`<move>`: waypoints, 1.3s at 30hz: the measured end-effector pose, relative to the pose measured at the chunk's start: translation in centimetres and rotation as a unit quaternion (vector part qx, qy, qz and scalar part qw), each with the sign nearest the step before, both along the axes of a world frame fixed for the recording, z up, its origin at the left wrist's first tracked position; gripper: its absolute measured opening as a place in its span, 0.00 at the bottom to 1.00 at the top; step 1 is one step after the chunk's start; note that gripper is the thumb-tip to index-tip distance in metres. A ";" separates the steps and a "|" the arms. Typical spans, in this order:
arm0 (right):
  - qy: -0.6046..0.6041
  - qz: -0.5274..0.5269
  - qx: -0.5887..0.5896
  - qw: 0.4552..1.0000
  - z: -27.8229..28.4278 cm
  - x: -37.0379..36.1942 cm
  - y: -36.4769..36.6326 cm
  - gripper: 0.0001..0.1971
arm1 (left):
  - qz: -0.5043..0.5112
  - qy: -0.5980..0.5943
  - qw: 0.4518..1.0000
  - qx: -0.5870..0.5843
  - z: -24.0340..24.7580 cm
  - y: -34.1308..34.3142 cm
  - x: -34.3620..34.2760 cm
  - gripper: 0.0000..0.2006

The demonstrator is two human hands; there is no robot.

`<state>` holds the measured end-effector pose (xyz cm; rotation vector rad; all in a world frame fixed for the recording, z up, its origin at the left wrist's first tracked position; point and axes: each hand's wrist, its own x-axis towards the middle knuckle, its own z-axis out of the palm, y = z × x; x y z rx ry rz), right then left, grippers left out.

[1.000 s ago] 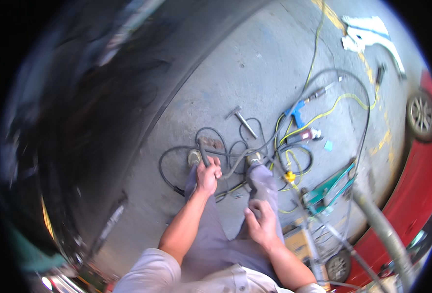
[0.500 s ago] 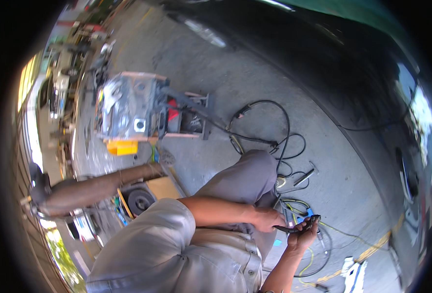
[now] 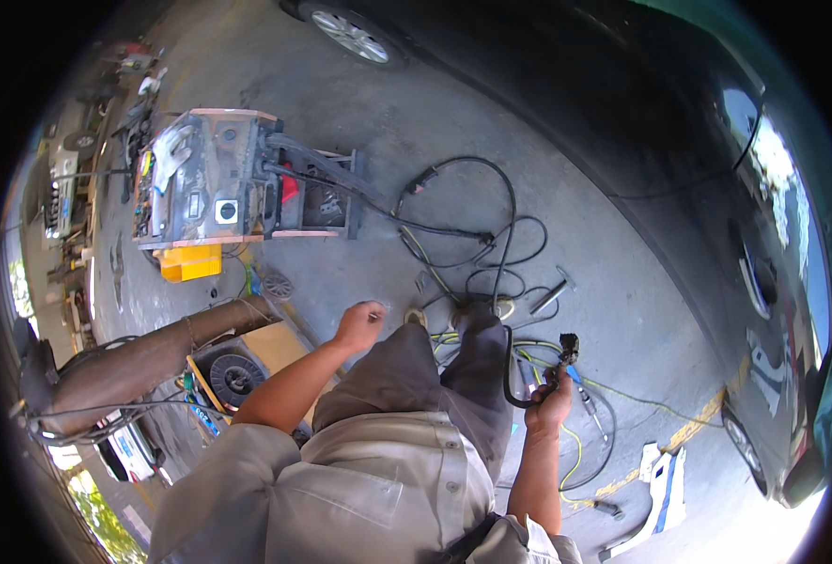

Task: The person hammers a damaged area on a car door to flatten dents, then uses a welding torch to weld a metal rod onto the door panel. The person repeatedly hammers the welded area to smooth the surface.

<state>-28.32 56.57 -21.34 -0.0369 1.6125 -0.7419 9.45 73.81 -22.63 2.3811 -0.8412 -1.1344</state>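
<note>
Surroundings, by clock from the view's centre: dark car (image 3: 613, 122), 2 o'clock; hammer (image 3: 551, 295), 3 o'clock; white panel (image 3: 663, 491), between 4 and 5; black reel (image 3: 235, 376), 8 o'clock; grey machine (image 3: 207, 179), 10 o'clock. The floor ahead of the shoes (image 3: 503, 307) is crossed by cable loops (image 3: 513, 202).

Black handheld tool (image 3: 568, 350): located at 4 o'clock, held above the floor; long axis slanted, head pointed between 12 and 1; black cable (image 3: 506, 367) bent beside it.

Right hand (image 3: 549, 404): grip clamped on the tool. Left hand (image 3: 363, 325): grip loosely curled; whether anything is held cannot be told.

Count: one car, one hammer, one panel, one reel, one machine, one held tool, two shoes.
</note>
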 end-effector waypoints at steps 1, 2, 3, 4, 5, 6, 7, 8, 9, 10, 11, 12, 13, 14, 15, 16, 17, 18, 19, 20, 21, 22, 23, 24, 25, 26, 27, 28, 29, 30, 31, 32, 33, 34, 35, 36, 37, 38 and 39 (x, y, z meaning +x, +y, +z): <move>0.012 -0.004 -0.004 1.000 -0.2 0.2 0.9 0.11 | -0.002 -0.011 1.000 0.015 -0.8 0.5 0.7 0.11; 0.012 0.000 -0.014 1.000 -0.2 -0.1 1.9 0.11 | -0.021 -0.017 1.000 0.007 -1.5 0.9 1.1 0.11; 0.006 -0.013 -0.017 1.000 -0.4 0.0 3.2 0.10 | -0.036 -0.017 0.999 0.006 -2.3 1.0 1.4 0.11; -0.001 -0.028 -0.027 0.999 -0.9 0.2 4.0 0.10 | -0.047 -0.012 0.999 0.001 -3.3 0.6 1.8 0.11; -0.004 -0.040 -0.033 0.999 -1.3 -0.1 4.8 0.10 | -0.061 -0.013 0.998 -0.006 -4.2 0.2 2.0 0.12; 0.000 -0.073 -0.044 0.996 -1.8 0.1 5.7 0.09 | -0.065 -0.005 0.998 -0.005 -4.8 0.0 2.1 0.12; -0.008 -0.083 -0.052 0.995 -2.4 0.3 6.3 0.09 | -0.064 0.001 0.998 -0.009 -5.5 -0.4 2.3 0.12; -0.019 -0.087 -0.042 0.995 -3.0 0.4 6.8 0.08 | -0.073 -0.012 0.997 -0.004 -6.1 -0.8 2.3 0.12; -0.032 -0.095 -0.041 0.994 -3.6 0.7 7.1 0.08 | -0.074 -0.009 0.997 -0.009 -6.7 -1.4 2.5 0.12; -0.046 -0.105 -0.029 0.993 -4.2 0.8 7.3 0.08 | -0.068 -0.009 0.998 -0.010 -7.5 -2.1 2.7 0.12; -0.048 -0.117 -0.014 0.992 -4.8 1.1 7.4 0.07 | -0.057 -0.003 0.998 -0.017 -8.4 -3.1 3.1 0.11; -0.061 -0.116 -0.013 0.991 -5.5 1.2 7.2 0.07 | -0.043 -0.006 0.998 -0.035 -9.7 -4.1 3.5 0.11; -0.085 -0.110 -0.014 0.990 -5.9 1.1 7.3 0.07 | -0.018 0.004 0.999 -0.026 -11.0 -4.8 4.1 0.11; -0.086 -0.113 0.004 0.990 -6.3 1.1 7.4 0.08 | 0.014 0.019 0.999 -0.030 -13.1 -6.4 4.9 0.11; -0.060 -0.138 0.014 0.989 -6.8 1.1 7.6 0.09 | 0.062 0.042 0.997 -0.033 -15.7 -8.6 6.0 0.10; -0.060 -0.144 0.022 0.988 -7.2 1.0 8.1 0.08 | 0.081 0.055 0.995 -0.033 -18.5 -10.2 6.8 0.10; -0.037 -0.151 0.029 0.987 -7.8 0.9 8.6 0.08 | 0.115 0.078 0.990 -0.025 -21.4 -11.7 7.8 0.10; -0.025 -0.138 0.015 0.990 -8.2 0.7 9.5 0.09 | 0.146 0.097 0.985 -0.013 -24.5 -13.4 9.2 0.09; -0.002 -0.140 0.006 0.990 -8.8 0.6 10.5 0.11 | 0.177 0.096 0.980 -0.007 -27.7 -14.9 10.2 0.10; -0.004 -0.130 -0.012 0.991 -9.4 0.1 11.6 0.12 | 0.203 0.096 0.974 0.005 -31.1 -16.4 11.1 0.10; 0.020 -0.136 -0.007 0.990 -10.0 -0.3 12.8 0.12 | 0.230 0.103 0.968 0.016 -34.4 -17.8 12.3 0.11; 0.010 -0.128 -0.026 0.991 -10.7 -0.8 13.9 0.15 | 0.126 -0.005 0.991 0.051 -37.6 -19.2 13.9 0.13; 0.054 -0.160 -0.032 0.985 -11.6 -0.9 15.1 0.19 | 0.022 -0.106 0.991 0.082 -40.8 -20.5 15.3 0.16; 0.006 -0.145 -0.020 0.989 -12.1 -1.1 16.0 0.20 | -0.079 -0.207 0.971 0.092 -44.2 -22.0 16.2 0.19; 0.006 -0.186 -0.001 0.983 -12.6 -1.1 16.7 0.20 | -0.104 -0.234 0.961 0.100 -47.5 -23.3 17.5 0.23; -0.006 -0.210 0.005 0.978 -12.5 -1.1 17.1 0.25 | -0.112 -0.237 0.959 0.110 -50.5 -24.6 19.0 0.28; -0.017 -0.235 -0.001 0.972 -12.6 -0.7 17.2 0.32 | -0.137 -0.247 0.945 0.163 -53.3 -26.1 20.6 0.32; 0.050 -0.244 0.038 0.968 -12.7 -0.2 17.0 0.29 | -0.131 -0.262 0.940 0.175 -56.0 -27.8 22.4 0.32; 0.060 -0.258 0.019 0.964 -12.5 0.4 16.3 0.28 | -0.147 -0.263 0.940 0.160 -58.4 -28.9 24.0 0.32; 0.065 -0.270 0.008 0.961 -12.5 1.2 15.6 0.27 | -0.157 -0.303 0.926 0.163 -60.5 -30.4 25.1 0.33; 0.069 -0.280 -0.004 0.957 -12.3 2.3 14.6 0.26 | -0.175 -0.370 0.902 0.134 -62.3 -31.4 25.9 0.34; 0.082 -0.283 -0.008 0.956 -12.2 3.3 13.8 0.26 | -0.173 -0.367 0.910 0.087 -63.9 -32.2 26.5 0.33; 0.093 -0.285 -0.009 0.954 -12.5 4.5 13.0 0.26 | -0.164 -0.362 0.917 0.047 -64.8 -33.4 27.7 0.33; 0.106 -0.286 -0.014 0.952 -12.8 5.6 12.4 0.25 | -0.169 -0.323 0.930 0.049 -65.9 -34.6 28.1 0.32; 0.115 -0.287 -0.015 0.951 -12.9 6.5 12.0 0.25 | -0.177 -0.295 0.938 0.039 -66.7 -35.7 28.5 0.31; 0.125 -0.285 -0.018 0.950 -12.9 6.9 11.8 0.25 | -0.184 -0.272 0.944 -0.011 -67.4 -37.0 28.4 0.31; 0.137 -0.289 -0.020 0.947 -12.9 7.2 11.7 0.24 | -0.212 -0.252 0.943 0.042 -67.7 -37.8 28.1 0.29; 0.143 -0.299 -0.021 0.943 -12.9 7.3 11.8 0.24 | -0.235 -0.248 0.939 0.040 -67.6 -38.6 27.7 0.27; 0.147 -0.311 -0.022 0.939 -12.9 7.2 11.9 0.24 | -0.277 -0.216 0.934 0.062 -67.0 -38.4 26.6 0.23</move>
